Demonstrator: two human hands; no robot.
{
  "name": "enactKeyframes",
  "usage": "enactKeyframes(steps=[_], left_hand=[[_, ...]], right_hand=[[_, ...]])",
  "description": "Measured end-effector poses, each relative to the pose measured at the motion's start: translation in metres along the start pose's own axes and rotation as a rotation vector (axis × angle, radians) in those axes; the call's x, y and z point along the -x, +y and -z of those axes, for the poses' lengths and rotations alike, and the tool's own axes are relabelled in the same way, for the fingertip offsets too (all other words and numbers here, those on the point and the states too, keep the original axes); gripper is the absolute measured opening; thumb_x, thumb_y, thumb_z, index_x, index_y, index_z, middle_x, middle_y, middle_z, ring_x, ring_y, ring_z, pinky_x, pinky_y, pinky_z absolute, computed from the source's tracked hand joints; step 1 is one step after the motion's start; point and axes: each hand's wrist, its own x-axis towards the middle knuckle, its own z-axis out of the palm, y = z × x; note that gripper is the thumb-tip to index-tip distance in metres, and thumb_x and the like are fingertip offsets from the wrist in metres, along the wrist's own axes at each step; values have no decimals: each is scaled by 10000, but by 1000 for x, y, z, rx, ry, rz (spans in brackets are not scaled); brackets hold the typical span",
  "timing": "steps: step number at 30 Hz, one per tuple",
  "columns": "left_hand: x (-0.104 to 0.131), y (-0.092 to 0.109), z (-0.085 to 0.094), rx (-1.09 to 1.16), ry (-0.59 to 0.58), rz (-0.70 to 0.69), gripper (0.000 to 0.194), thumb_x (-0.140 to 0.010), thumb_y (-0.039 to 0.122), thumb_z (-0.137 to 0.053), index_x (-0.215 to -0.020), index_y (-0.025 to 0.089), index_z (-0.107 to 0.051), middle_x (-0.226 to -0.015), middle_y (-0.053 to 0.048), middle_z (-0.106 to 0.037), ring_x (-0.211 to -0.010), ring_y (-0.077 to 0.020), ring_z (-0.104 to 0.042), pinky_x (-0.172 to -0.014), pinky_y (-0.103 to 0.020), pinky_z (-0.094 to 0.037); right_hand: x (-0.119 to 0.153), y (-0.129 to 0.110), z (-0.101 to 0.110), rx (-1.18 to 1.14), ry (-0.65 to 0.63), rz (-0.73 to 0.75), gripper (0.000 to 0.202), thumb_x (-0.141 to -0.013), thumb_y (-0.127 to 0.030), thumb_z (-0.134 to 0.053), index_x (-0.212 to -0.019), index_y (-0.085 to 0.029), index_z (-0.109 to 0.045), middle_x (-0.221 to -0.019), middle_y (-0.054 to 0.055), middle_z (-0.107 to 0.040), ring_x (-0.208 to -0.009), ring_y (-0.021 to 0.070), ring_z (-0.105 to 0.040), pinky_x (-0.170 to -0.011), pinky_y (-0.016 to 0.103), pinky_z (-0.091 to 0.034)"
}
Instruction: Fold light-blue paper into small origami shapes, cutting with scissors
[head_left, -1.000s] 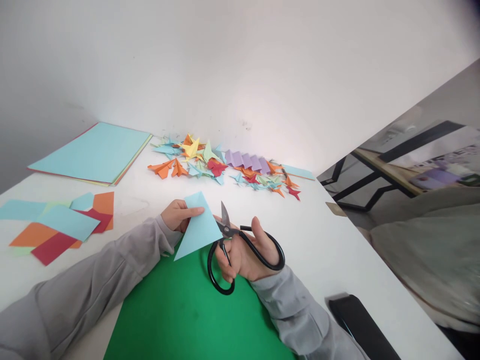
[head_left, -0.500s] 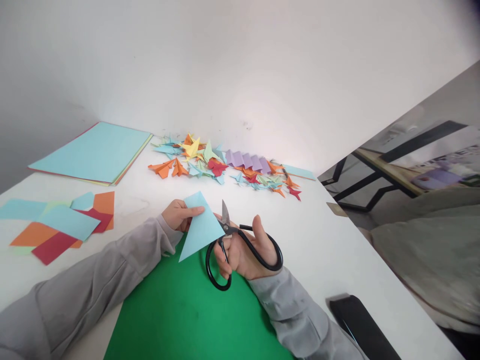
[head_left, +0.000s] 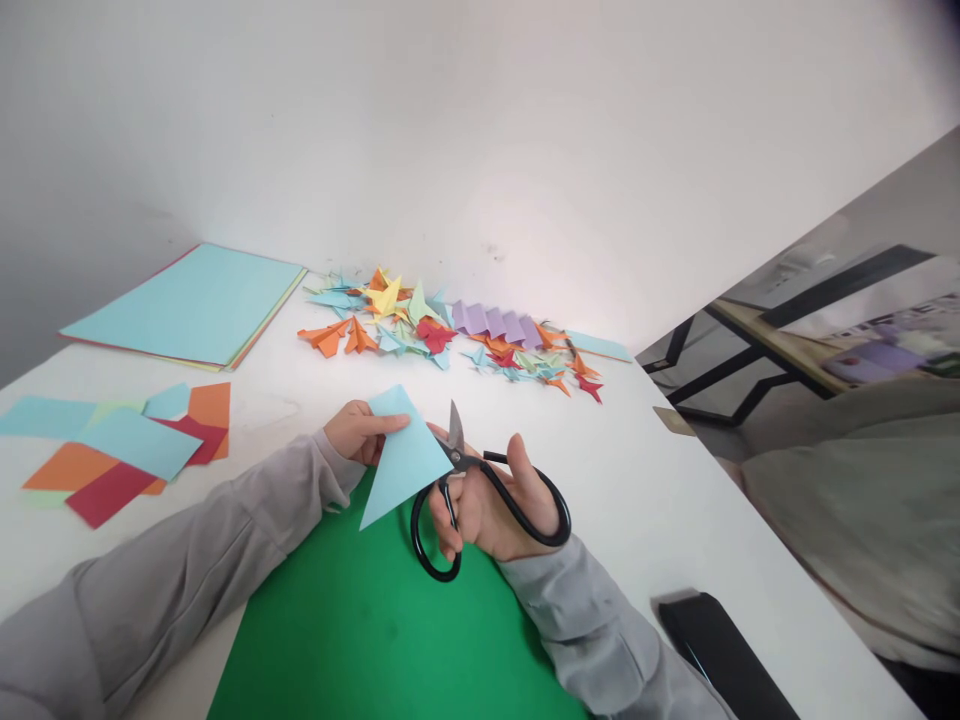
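Observation:
My left hand (head_left: 361, 432) pinches a light blue folded paper triangle (head_left: 405, 455) by its upper left side, thumb on top. In my right hand (head_left: 491, 505) is a pair of black-handled scissors (head_left: 466, 462), with the fingers through one loop and the thumb by the other. The scissors' blades are spread apart; one blade stands up beyond the paper's right corner, and the other is partly hidden behind the paper. Below both hands lies a green sheet (head_left: 390, 620) on the white table (head_left: 622, 480).
Folded paper shapes (head_left: 420, 320) and a pleated purple strip (head_left: 496, 324) lie along the wall. Coloured paper pieces (head_left: 124, 445) and a stack of sheets (head_left: 187, 300) are at left. A black object, perhaps a phone (head_left: 724, 650), rests at lower right; a person's clothing (head_left: 855, 500) is beyond.
The scissors and my right hand have shifted very slightly to the right. The paper's lower tip and right corner have moved slightly too. Both holds are the same.

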Motion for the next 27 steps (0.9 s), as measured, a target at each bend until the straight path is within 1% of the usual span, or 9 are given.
enactKeyframes(steps=[4, 6, 8, 12, 13, 17, 22, 24, 27], left_hand=[[2, 0, 0, -45, -105, 20, 316, -577, 235, -709, -802, 15, -679, -620, -136, -666, -550, -203, -613, -513, -306, -485], [2, 0, -1, -48, -117, 19, 361, -568, 257, -716, -830, 11, -675, -641, -143, -668, -554, -206, -612, -521, -313, -482], [1, 0, -1, -37, -100, 11, 353, -570, 256, -715, -822, 12, -673, -632, -137, -663, -547, -203, -608, -525, -317, -482], [-1, -1, -2, 12, 26, -4, 240, -572, 201, -706, -733, 27, -670, -536, -94, -634, -466, -168, -574, -493, -306, -481], [-1, -1, -2, 23, 37, -3, 219, -576, 189, -699, -723, 29, -669, -526, -89, -631, -448, -159, -565, -482, -298, -479], [1, 1, -5, 58, -3, 0, 170, -607, 154, -658, -719, 26, -669, -560, -106, -651, -453, -153, -574, -477, -274, -486], [2, 3, -5, 28, 58, 36, 81, -615, 121, -648, -594, 43, -641, -479, -83, -624, -415, -160, -570, -419, -260, -468], [2, 2, -4, 9, 43, 41, 94, -606, 133, -669, -614, 42, -646, -490, -83, -628, -431, -167, -582, -429, -266, -477], [2, -2, -4, -28, -33, 66, 234, -578, 193, -713, -736, 28, -666, -564, -110, -656, -504, -191, -615, -480, -286, -502]], right_hand=[[2, -2, 3, 5, -31, -47, 829, -703, -726, 2, -1359, -222, -54, -700, 47, -594, -525, 177, -559, -537, 371, -426], [2, -2, 2, 3, -18, -34, 833, -703, -721, 17, -1360, -216, -62, -695, 47, -592, -519, 175, -555, -535, 367, -426], [1, -1, 1, -3, 5, -5, 841, -699, -722, 27, -1359, -212, -76, -692, 45, -590, -508, 171, -546, -521, 355, -421], [-2, 0, -3, -13, 45, 53, 869, -684, -736, 31, -1359, -200, -83, -681, 40, -583, -507, 171, -536, -508, 337, -412], [-3, 0, -4, -10, 50, 58, 870, -684, -736, 30, -1359, -199, -85, -678, 40, -582, -507, 171, -535, -507, 334, -409], [-1, -1, -5, 26, 76, 36, 849, -702, -721, 30, -1351, -195, -121, -660, 34, -575, -498, 165, -518, -505, 334, -395], [1, -6, -3, 11, 41, -36, 864, -699, -713, 60, -1331, -171, -172, -648, 41, -569, -490, 163, -505, -511, 348, -389], [2, -6, -1, -11, 21, -47, 867, -695, -717, 57, -1323, -169, -184, -660, 47, -573, -500, 167, -516, -522, 353, -394], [1, -3, 2, -34, -13, -50, 835, -702, -712, 49, -1325, -197, -160, -699, 52, -583, -523, 172, -539, -543, 363, -409]])
